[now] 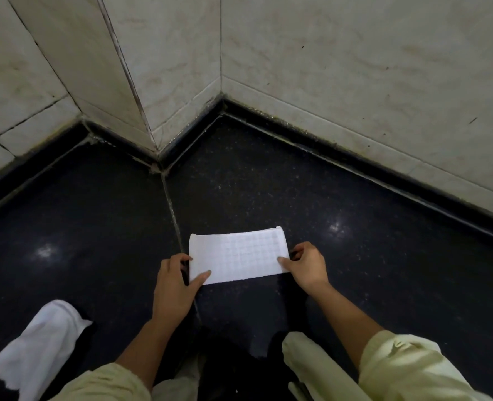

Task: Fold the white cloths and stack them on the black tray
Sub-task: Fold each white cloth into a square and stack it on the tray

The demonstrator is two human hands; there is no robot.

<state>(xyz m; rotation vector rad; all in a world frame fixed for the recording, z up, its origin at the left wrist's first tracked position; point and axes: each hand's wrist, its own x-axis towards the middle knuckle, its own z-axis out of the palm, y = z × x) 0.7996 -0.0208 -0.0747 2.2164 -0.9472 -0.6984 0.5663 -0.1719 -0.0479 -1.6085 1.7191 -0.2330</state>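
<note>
Folded cloth (236, 257), crumpled cloth (43, 345) nearby, dark surface (384, 270)

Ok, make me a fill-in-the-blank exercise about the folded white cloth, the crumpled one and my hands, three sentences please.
1. The left hand pinches the left end of the folded white waffle-weave cloth; the right hand pinches its ____ end.
2. The crumpled white cloth lies nearer the ____ hand.
3. The folded cloth rests on a speckled stone surface coloured ____.

Missing words: right; left; black.
</note>
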